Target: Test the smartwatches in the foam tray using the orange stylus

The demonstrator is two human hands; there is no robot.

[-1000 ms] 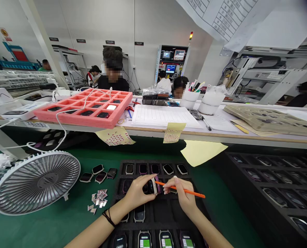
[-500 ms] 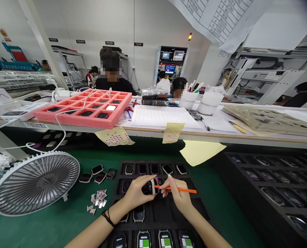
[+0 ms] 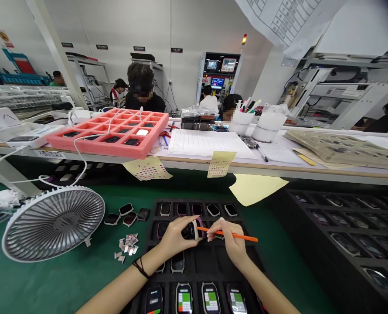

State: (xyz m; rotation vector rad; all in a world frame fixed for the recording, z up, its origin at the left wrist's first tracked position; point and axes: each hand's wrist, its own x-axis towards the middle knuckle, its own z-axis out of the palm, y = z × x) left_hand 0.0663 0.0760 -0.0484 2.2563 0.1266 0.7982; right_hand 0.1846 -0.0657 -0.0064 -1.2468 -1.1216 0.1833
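My left hand (image 3: 178, 233) is closed round a smartwatch case (image 3: 194, 230) with a pale frame, tilted on its side above the black foam tray (image 3: 207, 257). Between the fingers of my right hand (image 3: 229, 237) is a thin orange stick (image 3: 243, 237), like a pick or swab; its tip points at the side of the watch and appears to touch it. Watch cases fill several tray pockets around my hands. In the front row, watches such as this one (image 3: 210, 298) have lit screens with green and white blocks.
A grey fan (image 3: 55, 224) stands at left. Near it lie loose watch cases (image 3: 130, 219) and a pile of small pinkish pieces (image 3: 127, 245). Another black tray of watches (image 3: 338, 235) is at right. A shelf edge (image 3: 194, 163) with a pink foam tray (image 3: 112, 150) crosses ahead; a person (image 3: 141, 87) sits beyond.
The right hand has moved slightly right, and the orange stick slants more downward to the right. The left hand still grips the watch. The whole view has shifted a little.
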